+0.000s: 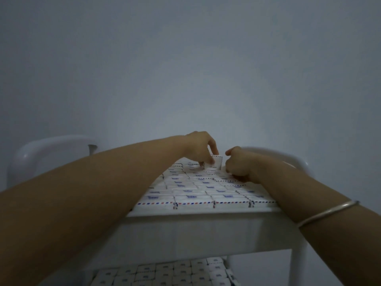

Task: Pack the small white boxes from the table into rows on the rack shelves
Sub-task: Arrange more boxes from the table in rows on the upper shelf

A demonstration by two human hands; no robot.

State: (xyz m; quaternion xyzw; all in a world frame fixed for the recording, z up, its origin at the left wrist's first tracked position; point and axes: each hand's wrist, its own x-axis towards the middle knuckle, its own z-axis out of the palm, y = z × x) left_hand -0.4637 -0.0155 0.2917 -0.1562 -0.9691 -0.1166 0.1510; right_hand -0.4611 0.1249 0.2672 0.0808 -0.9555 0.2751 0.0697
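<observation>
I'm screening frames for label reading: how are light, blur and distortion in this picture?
Head view: dim and grey-blue, with no glare or hard shadows; the rack handle behind the right hand is smeared by motion; the wide angle swells the forearms toward the edges; blue print on the top-shelf boxes is soft and unreadable, and the lower-shelf boxes are darker.

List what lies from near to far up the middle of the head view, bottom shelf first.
In order: lower-shelf boxes → top shelf's front edge → packed rows → upright box, pinched by the left hand → wall.
</observation>
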